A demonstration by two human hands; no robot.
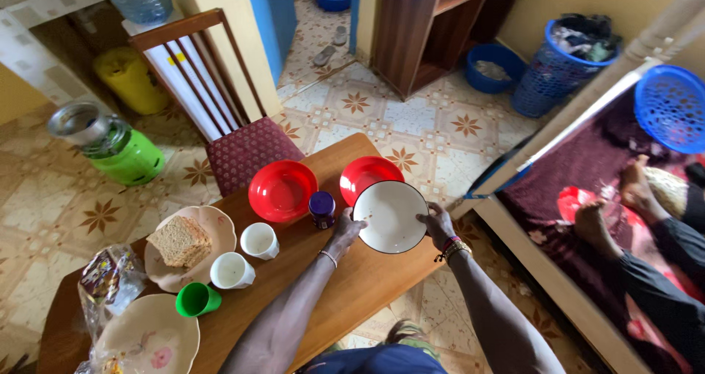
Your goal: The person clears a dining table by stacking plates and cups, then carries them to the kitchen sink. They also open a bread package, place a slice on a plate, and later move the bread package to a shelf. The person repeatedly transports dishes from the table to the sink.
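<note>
Both my hands hold a white bowl (389, 216) over the right part of a wooden table (352, 286). My left hand (344, 231) grips its left rim and my right hand (438, 223) grips its right rim. The bowl looks empty apart from small specks. Just behind it sits a red bowl (366, 172), partly covered by the white one. A second red bowl (282, 190) and a small dark jar (322, 209) stand to the left.
Left on the table are two white cups (259, 240), a green cup (197, 299), a plate with bread slices (183, 243), a plastic bag (110, 282) and a floral plate (150, 337). A chair (235, 135) stands behind. Another person's feet (617, 205) rest on a bed, right.
</note>
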